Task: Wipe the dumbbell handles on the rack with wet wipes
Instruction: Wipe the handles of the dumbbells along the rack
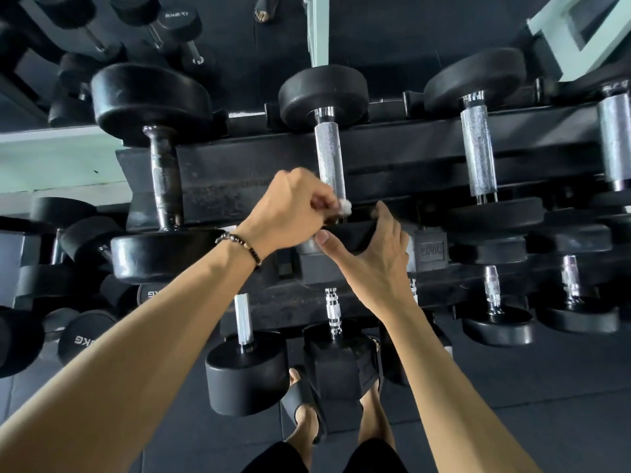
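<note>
You've got the wet wipe (345, 205) bunched small and white in your left hand (290, 209), the grip a tight pinch round it, pressed to the near end of the middle handle (329, 162) on the rack's top row. That handle is knurled steel, so I'd expect it to drag at the wipe rather than slide; the wipe is soft and damp and will likely tear or ball up if you scrub hard, so wrap it round the bar and twist. The dumbbell (323, 95) looks heavy and should sit still in its cradle, no need to lift it.

Your right hand (370, 254) has its fingers laid over the near weight of that dumbbell, thumb stretched out beneath, bracing it; I can't tell how firmly they grip. That's a sound place to steady from.

Moving outward: to the left sits a darker, worn handle (164, 180) that looks rusty and may snag the wipe. To the right, two more bright knurled handles (478, 155) wait, well apart. The black rack (403, 158) beam runs close under every bar, so your knuckles have little room below. More dumbbells (246, 373) jut out from the lower row, just above your sandalled feet (309, 414) on the dark floor.
</note>
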A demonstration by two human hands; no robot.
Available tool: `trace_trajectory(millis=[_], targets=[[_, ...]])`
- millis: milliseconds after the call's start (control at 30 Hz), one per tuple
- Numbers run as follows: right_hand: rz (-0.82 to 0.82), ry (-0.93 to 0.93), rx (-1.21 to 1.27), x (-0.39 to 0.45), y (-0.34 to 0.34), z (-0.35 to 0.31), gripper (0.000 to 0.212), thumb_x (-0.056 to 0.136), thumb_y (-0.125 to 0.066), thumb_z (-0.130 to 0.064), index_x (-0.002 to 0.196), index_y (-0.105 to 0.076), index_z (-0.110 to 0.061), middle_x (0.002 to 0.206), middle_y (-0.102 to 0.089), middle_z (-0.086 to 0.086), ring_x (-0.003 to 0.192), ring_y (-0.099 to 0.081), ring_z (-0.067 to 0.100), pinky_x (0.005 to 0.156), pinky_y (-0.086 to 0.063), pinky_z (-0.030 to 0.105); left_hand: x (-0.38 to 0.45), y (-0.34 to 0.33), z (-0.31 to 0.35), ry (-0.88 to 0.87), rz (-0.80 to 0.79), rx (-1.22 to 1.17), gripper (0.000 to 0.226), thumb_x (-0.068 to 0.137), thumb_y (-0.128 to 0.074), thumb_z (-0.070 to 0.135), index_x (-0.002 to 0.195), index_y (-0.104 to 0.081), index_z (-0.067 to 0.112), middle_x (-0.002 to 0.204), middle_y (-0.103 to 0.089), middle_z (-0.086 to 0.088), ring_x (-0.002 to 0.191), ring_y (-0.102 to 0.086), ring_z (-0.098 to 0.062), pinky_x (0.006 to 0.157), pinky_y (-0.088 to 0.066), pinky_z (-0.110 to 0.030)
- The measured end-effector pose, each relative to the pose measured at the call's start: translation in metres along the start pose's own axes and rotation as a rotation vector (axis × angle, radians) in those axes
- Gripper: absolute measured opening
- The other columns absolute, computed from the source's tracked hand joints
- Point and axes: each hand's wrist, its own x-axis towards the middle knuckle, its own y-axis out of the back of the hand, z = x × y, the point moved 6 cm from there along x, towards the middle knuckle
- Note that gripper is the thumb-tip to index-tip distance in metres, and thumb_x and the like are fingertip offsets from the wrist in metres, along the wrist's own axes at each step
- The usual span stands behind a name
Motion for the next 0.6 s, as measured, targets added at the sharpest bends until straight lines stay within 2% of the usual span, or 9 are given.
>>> trace_trajectory(millis=[67,167,200,233,300,367,467,533,600], targets=[[-0.017,-0.020,0.029,0.000,0.002,0.000,0.127,0.056,-0.051,-0.085,0.156,-0.010,-0.019,0.156,-0.025,0.001,0.144,-0.014,0.019,0.119,-0.022,0.050,0.001,0.000,0.001,-0.030,0.044,0.007,0.016,0.081,-0.070,0.001,0.079,-0.078,0.015,0.074,-0.072,0.005,0.067,-0.065,-0.008,0.069,-0.054,-0.022],[-0.036,-0.037,0.047,-0.001,0.003,0.001,0.127,0.056,-0.050,-0.085,0.156,-0.007,-0.020,0.157,-0.022,-0.001,0.146,-0.012,0.017,0.119,-0.020,0.051,0.019,0.022,-0.004,0.038,0.391,-0.047,0.012,0.084,-0.070,0.009,0.074,-0.074,0.014,0.063,-0.062,0.012,0.057,-0.054,-0.004,0.064,-0.049,-0.019],[-0.040,-0.040,0.056,-0.002,0.004,0.002,0.126,0.057,-0.052,-0.084,0.156,-0.006,-0.022,0.157,-0.022,-0.002,0.146,-0.012,0.016,0.119,-0.020,0.051,0.023,0.026,-0.007,0.077,0.431,-0.110,0.012,0.085,-0.070,0.011,0.074,-0.074,0.013,0.061,-0.061,0.014,0.056,-0.053,-0.002,0.064,-0.049,-0.019],[-0.043,-0.046,0.067,-0.002,0.004,0.003,0.125,0.057,-0.053,-0.083,0.156,-0.006,-0.023,0.156,-0.022,-0.003,0.146,-0.013,0.016,0.119,-0.021,0.051,0.025,0.025,-0.010,0.088,0.404,-0.154,0.012,0.085,-0.071,0.013,0.073,-0.074,0.013,0.060,-0.062,0.014,0.055,-0.054,0.000,0.064,-0.049,-0.017],[-0.038,-0.053,0.085,-0.001,0.004,0.004,0.125,0.057,-0.056,-0.084,0.156,-0.008,-0.024,0.154,-0.025,-0.004,0.144,-0.014,0.014,0.119,-0.022,0.050,0.019,0.015,-0.005,0.031,0.218,-0.128,0.010,0.083,-0.074,0.012,0.073,-0.075,0.013,0.065,-0.069,0.008,0.059,-0.060,-0.002,0.064,-0.051,-0.015],[-0.024,-0.039,0.087,-0.001,0.005,0.003,0.125,0.059,-0.060,-0.086,0.156,-0.010,-0.024,0.153,-0.027,-0.005,0.142,-0.016,0.012,0.119,-0.023,0.049,0.006,0.006,0.003,-0.045,0.106,-0.062,0.007,0.081,-0.074,0.010,0.075,-0.077,0.013,0.070,-0.071,0.003,0.065,-0.064,-0.010,0.068,-0.053,-0.023],[-0.037,-0.041,0.088,-0.002,0.005,0.001,0.120,0.061,-0.057,-0.080,0.156,-0.009,-0.024,0.154,-0.024,-0.005,0.143,-0.015,0.013,0.119,-0.022,0.050,0.017,0.018,0.006,-0.059,0.329,-0.060,0.015,0.086,-0.069,0.016,0.073,-0.077,0.013,0.064,-0.069,-0.002,0.060,-0.061,-0.021,0.065,-0.051,-0.034],[-0.051,-0.047,0.097,-0.003,0.004,0.001,0.121,0.059,-0.056,-0.080,0.156,-0.008,-0.026,0.155,-0.022,-0.006,0.145,-0.014,0.013,0.120,-0.021,0.050,0.035,0.029,0.005,-0.028,0.496,-0.082,0.022,0.088,-0.068,0.021,0.069,-0.075,0.012,0.060,-0.066,-0.002,0.058,-0.057,-0.024,0.064,-0.050,-0.034],[-0.051,-0.053,0.105,-0.002,0.005,0.002,0.121,0.058,-0.055,-0.081,0.156,-0.008,-0.027,0.155,-0.021,-0.006,0.145,-0.015,0.015,0.119,-0.022,0.050,0.043,0.029,0.001,-0.014,0.527,-0.118,0.027,0.089,-0.066,0.029,0.069,-0.074,0.011,0.061,-0.066,-0.003,0.060,-0.056,-0.025,0.065,-0.050,-0.033]])
